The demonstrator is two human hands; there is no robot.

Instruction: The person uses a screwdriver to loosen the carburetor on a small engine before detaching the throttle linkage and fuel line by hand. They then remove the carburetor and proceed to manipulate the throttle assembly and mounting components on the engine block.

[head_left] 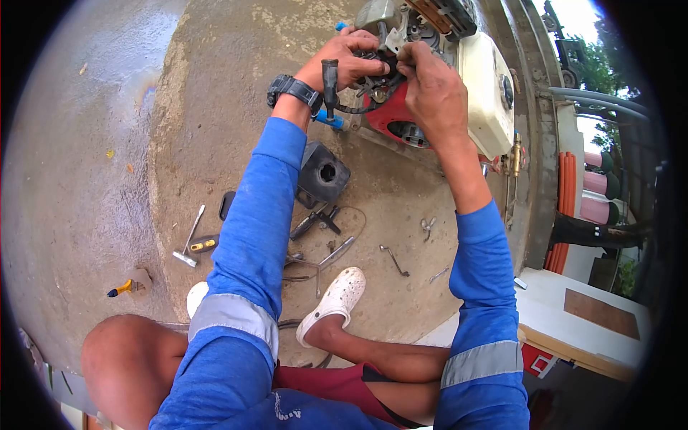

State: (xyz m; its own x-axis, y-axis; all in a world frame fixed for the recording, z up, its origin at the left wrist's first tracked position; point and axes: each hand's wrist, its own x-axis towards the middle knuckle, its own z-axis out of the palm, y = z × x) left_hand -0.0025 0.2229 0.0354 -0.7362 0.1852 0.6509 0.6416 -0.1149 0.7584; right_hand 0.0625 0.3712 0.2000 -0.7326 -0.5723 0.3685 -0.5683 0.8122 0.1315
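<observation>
A small engine with a red housing [387,120] and a white fuel tank [476,86] stands at the top of the head view. My left hand [347,61] reaches in from the left, its fingers bent round parts on the engine's side. Opposite it, my right hand [436,89] pinches at the same spot beside a grey metal bracket [393,41]. What either hand grips is hidden by the fingers. A black rubber hose [330,82] stands up beside my left wrist.
On the concrete floor lie a black plastic box with a round hole [312,188], a three-armed wrench [319,264], a bent wrench [394,260], a T-shaped tool [188,247] and a yellow-handled brush [129,287]. A white table [545,308] stands at right.
</observation>
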